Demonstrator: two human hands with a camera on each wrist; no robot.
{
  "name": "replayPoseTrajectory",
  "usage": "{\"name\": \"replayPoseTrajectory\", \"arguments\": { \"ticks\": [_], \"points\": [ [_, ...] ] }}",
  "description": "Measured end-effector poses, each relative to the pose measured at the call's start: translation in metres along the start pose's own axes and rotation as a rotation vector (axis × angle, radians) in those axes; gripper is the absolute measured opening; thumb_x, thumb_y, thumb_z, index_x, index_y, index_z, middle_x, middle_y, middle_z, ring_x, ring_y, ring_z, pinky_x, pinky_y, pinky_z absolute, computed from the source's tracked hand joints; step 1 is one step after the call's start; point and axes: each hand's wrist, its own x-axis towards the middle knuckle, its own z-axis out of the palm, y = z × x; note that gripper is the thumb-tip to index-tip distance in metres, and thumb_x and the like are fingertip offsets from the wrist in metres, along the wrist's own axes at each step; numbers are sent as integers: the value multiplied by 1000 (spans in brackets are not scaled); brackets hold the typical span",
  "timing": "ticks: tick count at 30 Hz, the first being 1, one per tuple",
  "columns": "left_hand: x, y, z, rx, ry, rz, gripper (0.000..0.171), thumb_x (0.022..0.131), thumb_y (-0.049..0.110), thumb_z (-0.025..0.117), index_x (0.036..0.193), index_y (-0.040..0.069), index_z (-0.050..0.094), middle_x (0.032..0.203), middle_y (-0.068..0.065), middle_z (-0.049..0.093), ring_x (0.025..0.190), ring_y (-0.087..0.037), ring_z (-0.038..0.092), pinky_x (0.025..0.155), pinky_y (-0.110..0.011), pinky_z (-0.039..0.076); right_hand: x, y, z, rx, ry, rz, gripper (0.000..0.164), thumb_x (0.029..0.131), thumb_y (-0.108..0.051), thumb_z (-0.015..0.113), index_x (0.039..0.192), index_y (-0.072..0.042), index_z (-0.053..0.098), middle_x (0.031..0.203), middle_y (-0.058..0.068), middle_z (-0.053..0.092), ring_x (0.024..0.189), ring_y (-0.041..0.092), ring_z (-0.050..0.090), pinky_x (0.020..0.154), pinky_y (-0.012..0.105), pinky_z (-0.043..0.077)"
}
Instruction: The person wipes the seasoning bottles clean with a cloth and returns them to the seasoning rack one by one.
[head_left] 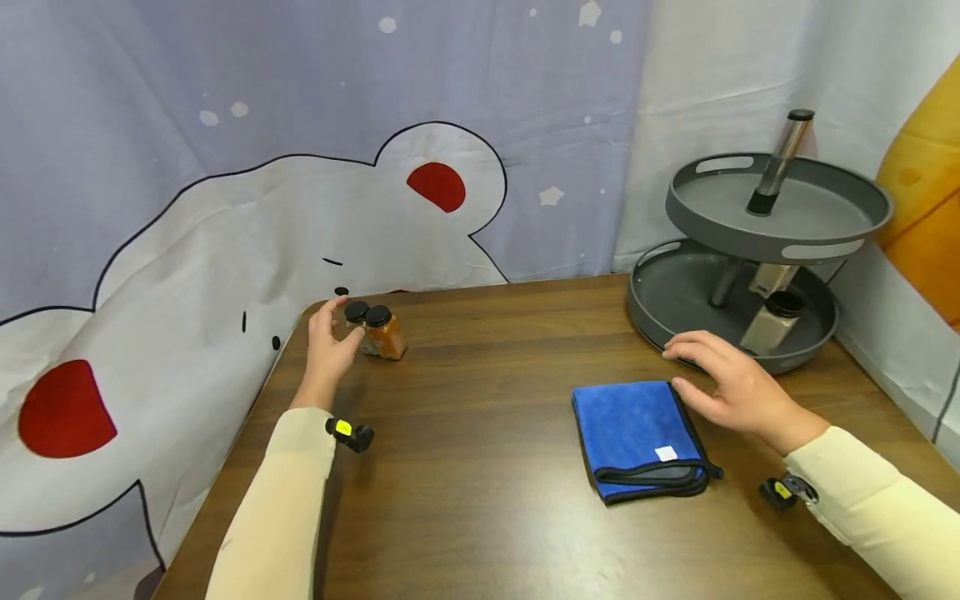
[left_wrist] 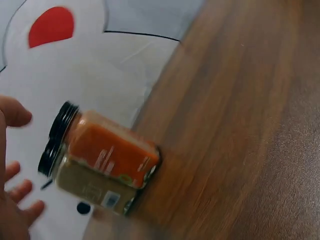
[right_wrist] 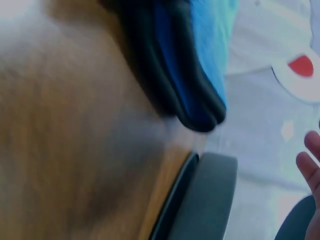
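Two square spice jars with black lids stand side by side at the table's far left. One jar of orange spice (head_left: 389, 340) is nearer the middle; a jar of dull green-brown spice (left_wrist: 82, 181) is beside it. My left hand (head_left: 330, 348) is beside their lids, thumb and fingers spread apart. In the left wrist view a gap shows between the fingers and the lids. My right hand (head_left: 738, 390) hovers with loosely bent fingers and nothing in it. It is between a folded blue cloth (head_left: 626, 425) with black edging and the two-tier grey tray stand.
The stand's upper tray (head_left: 840, 204) bears a tall clear container (head_left: 782, 162) with black ends. Its lower tray (head_left: 675, 292) holds a black-lidded jar (head_left: 772, 323) and another pale jar (head_left: 771, 279) behind. A printed curtain (head_left: 555, 125) hangs along the wooden table's (head_left: 465, 467) back and left edges.
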Motion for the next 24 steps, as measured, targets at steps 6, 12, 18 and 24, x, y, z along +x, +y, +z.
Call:
{"name": "replayPoseTrajectory", "arguments": {
  "ticks": [6,12,18,24],
  "points": [
    [2,13,23,301,120,261,45,97,25,67,138,10,57,144,-20,39,131,-43,31,102,-62,36,0,-5,13,12,-61,-41,37,101,-39,53,111,-7,68,116,10,64,104,23,58,106,13,32],
    [1,11,44,477,237,361,38,91,21,76,123,2,66,125,-22,52,112,-44,43,96,-57,39,-2,-5,18,37,-70,-39,31,100,-33,56,111,-8,69,115,9,65,104,22,59,106,14,33],
    [-1,4,52,536,187,313,32,92,16,74,120,2,67,124,-17,57,113,-41,48,99,-56,40,-5,-7,21,46,-82,-49,25,98,-29,58,110,-9,69,114,7,65,103,21,60,106,15,33],
    [-2,3,58,539,180,287,32,92,12,74,120,2,64,128,-18,55,114,-41,51,99,-56,43,-9,-7,22,47,-81,-42,22,97,-25,60,109,-9,70,112,7,65,102,20,60,104,15,34]
  ]
}}
